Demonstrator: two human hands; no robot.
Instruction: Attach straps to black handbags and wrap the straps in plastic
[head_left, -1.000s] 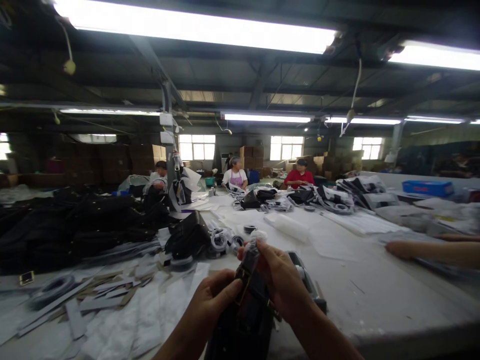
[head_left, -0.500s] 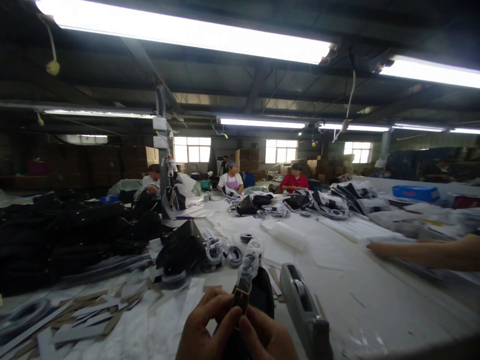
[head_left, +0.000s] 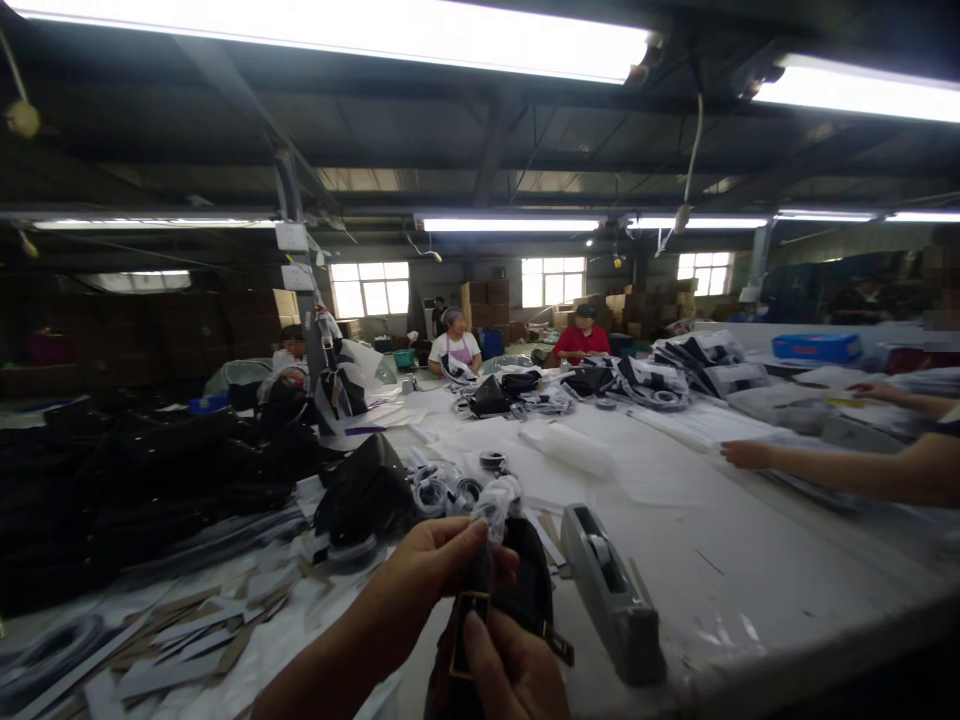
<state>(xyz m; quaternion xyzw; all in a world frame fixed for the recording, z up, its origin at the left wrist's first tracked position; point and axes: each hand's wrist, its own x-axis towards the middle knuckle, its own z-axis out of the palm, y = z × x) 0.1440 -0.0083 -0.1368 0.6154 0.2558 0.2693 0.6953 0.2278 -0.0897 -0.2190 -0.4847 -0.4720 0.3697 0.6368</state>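
Observation:
My left hand (head_left: 429, 575) is raised over the table's near edge, fingers pinched on the white-wrapped strap (head_left: 496, 502) of a black bag (head_left: 528, 585). Below it, my right hand (head_left: 507, 670) grips the bag's brass buckle (head_left: 466, 632) between thumb and fingers. The bag hangs between both hands, partly hidden by them. A grey tape dispenser (head_left: 610, 597) stands just right of the bag.
A long white table (head_left: 750, 560) carries black bags (head_left: 150, 470) piled on the left, paper and card strips (head_left: 195, 640) in front, rolled straps (head_left: 439, 492). A co-worker's arm (head_left: 832, 470) reaches in from the right. Other people sit at the far end.
My left hand rose and moved up the wrapped strap; my right hand stays low on the buckle. The view shifted, showing the tape dispenser more fully. The co-worker's arm moved slightly.

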